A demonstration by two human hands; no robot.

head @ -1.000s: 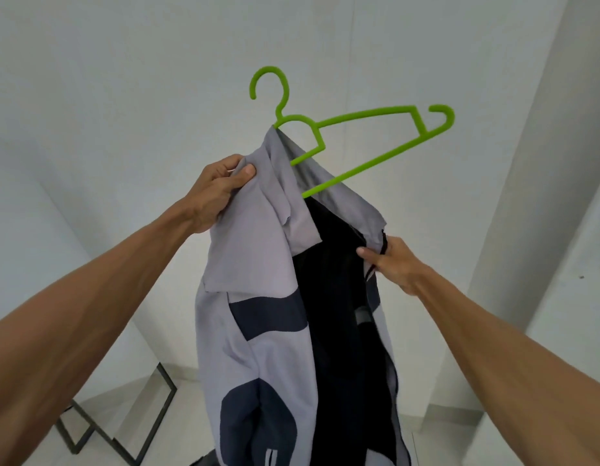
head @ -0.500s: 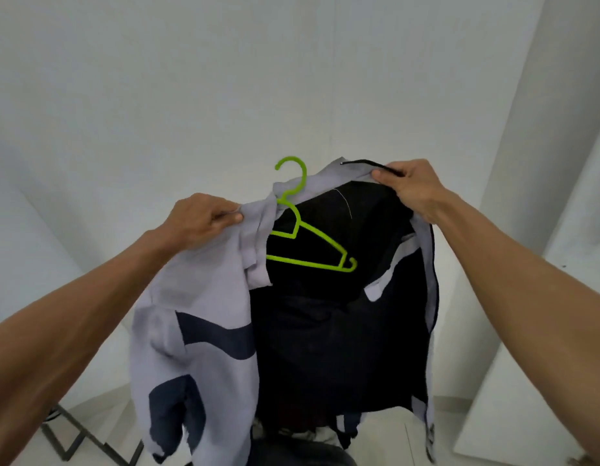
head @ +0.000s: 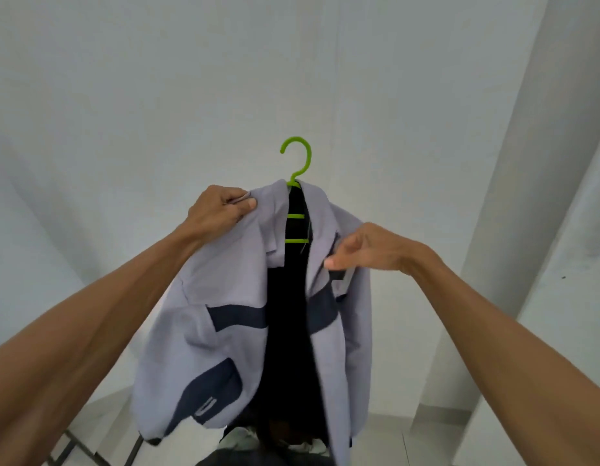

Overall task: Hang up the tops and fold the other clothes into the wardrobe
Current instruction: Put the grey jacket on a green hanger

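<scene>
A light grey jacket (head: 224,314) with navy patches and a black lining hangs open-fronted on a bright green plastic hanger (head: 296,163). Only the hanger's hook and two short bars in the neck opening show; its arms are inside the shoulders. My left hand (head: 219,211) pinches the jacket's left shoulder near the collar and holds it up in front of me. My right hand (head: 369,250) touches the right front panel by the lapel, thumb and fingers curled at the fabric; whether it grips the cloth is unclear.
A plain white wall (head: 157,95) fills the background. A white vertical panel or wardrobe side (head: 513,196) stands at the right. Black metal frame legs (head: 79,447) show on the floor at lower left. Dark clothing (head: 268,455) lies below the jacket.
The jacket's right shoulder has gone over the hanger, so the hanger now sits inside both shoulders. My right hand dropped from the collar to the right front panel. The hanger's hook has risen.
</scene>
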